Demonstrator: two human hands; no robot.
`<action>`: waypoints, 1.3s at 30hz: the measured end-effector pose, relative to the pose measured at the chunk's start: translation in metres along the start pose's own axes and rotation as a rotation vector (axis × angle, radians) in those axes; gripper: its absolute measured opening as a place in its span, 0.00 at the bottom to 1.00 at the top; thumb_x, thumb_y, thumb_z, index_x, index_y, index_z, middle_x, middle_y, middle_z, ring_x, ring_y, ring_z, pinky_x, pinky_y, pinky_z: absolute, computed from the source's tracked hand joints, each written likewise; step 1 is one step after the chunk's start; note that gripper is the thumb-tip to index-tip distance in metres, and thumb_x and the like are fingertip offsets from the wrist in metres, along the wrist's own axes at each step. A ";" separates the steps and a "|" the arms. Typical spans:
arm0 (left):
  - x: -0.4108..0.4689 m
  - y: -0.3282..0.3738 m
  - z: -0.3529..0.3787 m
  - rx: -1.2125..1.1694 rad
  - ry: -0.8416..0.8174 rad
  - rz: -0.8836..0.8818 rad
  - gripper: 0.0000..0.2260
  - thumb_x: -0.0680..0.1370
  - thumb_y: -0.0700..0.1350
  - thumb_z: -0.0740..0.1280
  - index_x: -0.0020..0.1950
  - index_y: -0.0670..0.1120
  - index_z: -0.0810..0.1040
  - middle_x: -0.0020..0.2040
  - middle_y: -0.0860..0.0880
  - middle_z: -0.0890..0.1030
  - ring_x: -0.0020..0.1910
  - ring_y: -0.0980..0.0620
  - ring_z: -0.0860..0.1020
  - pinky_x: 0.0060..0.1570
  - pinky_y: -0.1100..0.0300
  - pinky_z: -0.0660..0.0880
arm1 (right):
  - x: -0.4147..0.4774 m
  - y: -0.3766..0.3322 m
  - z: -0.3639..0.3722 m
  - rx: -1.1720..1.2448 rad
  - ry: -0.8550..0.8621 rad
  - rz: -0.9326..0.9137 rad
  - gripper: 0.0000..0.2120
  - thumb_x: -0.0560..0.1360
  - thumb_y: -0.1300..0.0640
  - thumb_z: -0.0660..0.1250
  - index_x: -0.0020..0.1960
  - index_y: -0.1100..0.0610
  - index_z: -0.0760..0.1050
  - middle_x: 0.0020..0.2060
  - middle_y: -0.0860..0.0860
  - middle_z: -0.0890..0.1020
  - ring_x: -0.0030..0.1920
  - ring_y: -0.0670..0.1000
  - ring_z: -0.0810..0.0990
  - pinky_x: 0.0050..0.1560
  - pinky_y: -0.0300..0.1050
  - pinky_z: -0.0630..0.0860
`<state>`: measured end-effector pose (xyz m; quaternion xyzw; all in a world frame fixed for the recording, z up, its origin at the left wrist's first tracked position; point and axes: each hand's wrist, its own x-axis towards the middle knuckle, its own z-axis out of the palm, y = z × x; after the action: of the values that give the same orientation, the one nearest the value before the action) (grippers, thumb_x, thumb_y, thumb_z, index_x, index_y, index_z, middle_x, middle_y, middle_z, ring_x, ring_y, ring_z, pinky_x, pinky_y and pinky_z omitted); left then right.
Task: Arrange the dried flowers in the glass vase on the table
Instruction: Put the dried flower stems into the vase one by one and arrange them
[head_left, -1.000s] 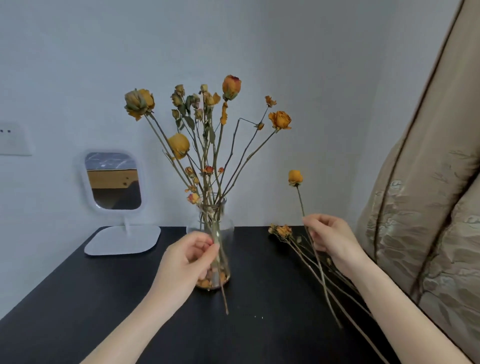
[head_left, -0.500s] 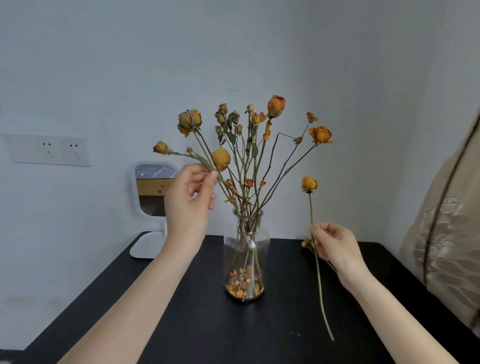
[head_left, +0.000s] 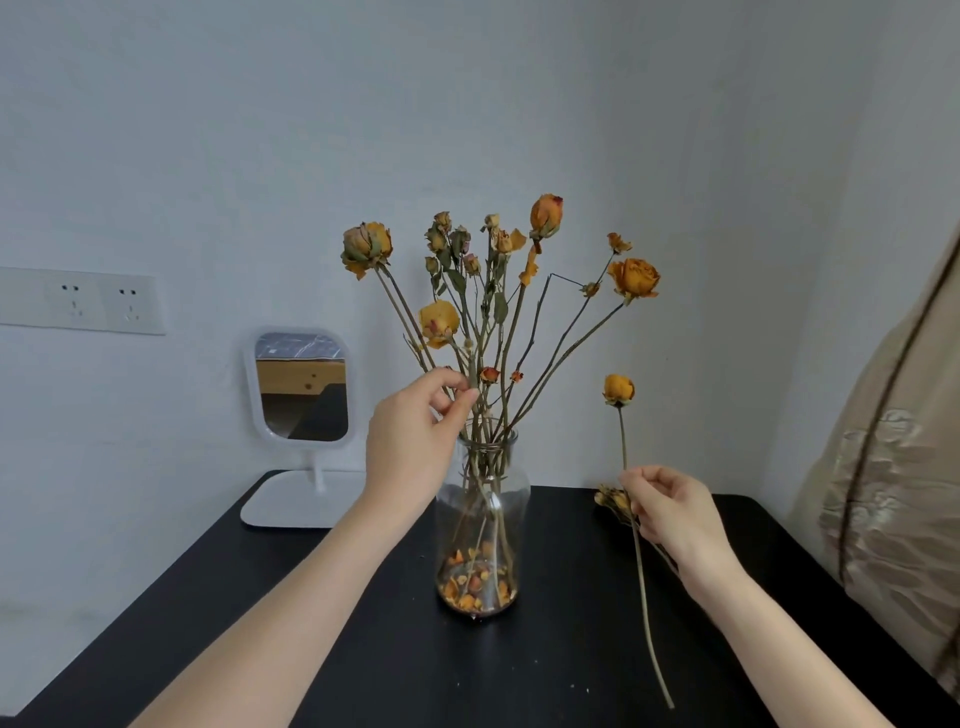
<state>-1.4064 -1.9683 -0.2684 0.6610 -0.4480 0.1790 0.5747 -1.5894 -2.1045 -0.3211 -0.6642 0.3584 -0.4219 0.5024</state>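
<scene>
While the left hand (head_left: 410, 447) pinches, between thumb and forefinger, one stem of the dried flowers (head_left: 488, 291) that stand in the glass vase (head_left: 483, 519), the right hand (head_left: 670, 512) holds a single rose (head_left: 618, 389) upright, with its fingers curled round the middle of the stem. The mouth of the vase is directly below the left pinch, and the flower heads spread well above it. From the right grip the rose head stands above, and the bare stem end hangs below toward the black table (head_left: 311, 649); I cannot tell if it touches. The vase is to the left of this grip, apart from it. Just behind the right fingers, more loose flowers (head_left: 610, 499) lie on the table.

I judge that the step in hand is settling a stem in the vase, with the rose next to go in. For this, the right hand must lift the rose until its stem end is over the narrow mouth, then lower it between the other stems. The left pinch could keep a gap open. The stems look brittle, so the move should be gentle.
</scene>
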 end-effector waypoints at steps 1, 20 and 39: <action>0.001 -0.001 0.002 0.034 -0.005 0.014 0.04 0.75 0.48 0.67 0.48 0.51 0.79 0.30 0.54 0.76 0.33 0.54 0.77 0.34 0.67 0.72 | 0.000 0.000 0.000 -0.001 0.002 -0.001 0.04 0.76 0.57 0.65 0.45 0.57 0.78 0.30 0.50 0.75 0.30 0.45 0.71 0.29 0.35 0.68; -0.006 -0.016 0.025 0.136 -0.071 0.068 0.13 0.73 0.53 0.69 0.54 0.49 0.82 0.24 0.58 0.72 0.29 0.59 0.76 0.39 0.69 0.72 | 0.003 0.003 0.007 -0.009 -0.030 0.006 0.05 0.76 0.57 0.65 0.46 0.59 0.78 0.30 0.51 0.74 0.29 0.45 0.70 0.26 0.33 0.67; -0.023 -0.053 0.063 0.134 -0.242 -0.247 0.32 0.66 0.61 0.72 0.62 0.44 0.69 0.57 0.48 0.76 0.59 0.49 0.73 0.56 0.48 0.75 | 0.017 -0.052 0.006 0.260 0.135 -0.278 0.07 0.79 0.60 0.60 0.42 0.55 0.72 0.29 0.49 0.74 0.23 0.42 0.66 0.23 0.33 0.64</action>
<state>-1.3937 -2.0207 -0.3352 0.7646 -0.4162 0.0558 0.4889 -1.5746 -2.1047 -0.2681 -0.6071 0.2387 -0.5735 0.4955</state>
